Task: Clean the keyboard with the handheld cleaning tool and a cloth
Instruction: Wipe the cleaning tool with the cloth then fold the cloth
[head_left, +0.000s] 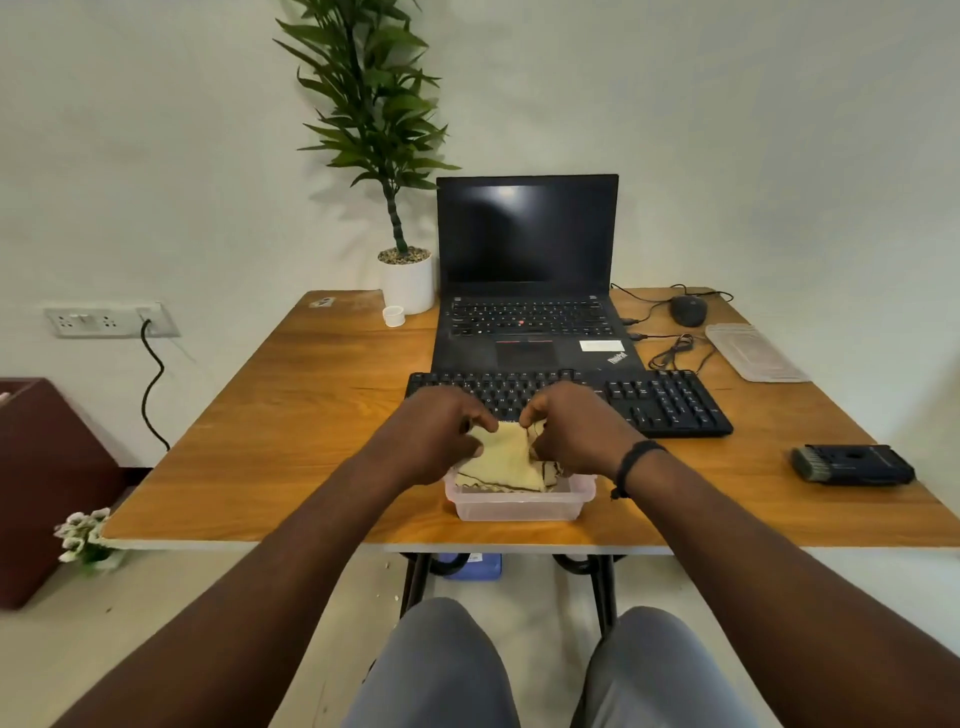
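- Left hand (434, 434): pinches the yellow cloth's (506, 457) left edge, likely to spread it.
- Right hand (574, 428): pinches the opposite edge above the clear plastic container (519, 506).
- External keyboard (670, 402): just behind both hands (within reach).
- Handheld cleaning tool (852, 464): lies apart at the desk's right.

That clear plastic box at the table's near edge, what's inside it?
A yellow cloth lies in the clear plastic box, with the left hand and right hand pinching its top. Anything under the cloth is hidden.
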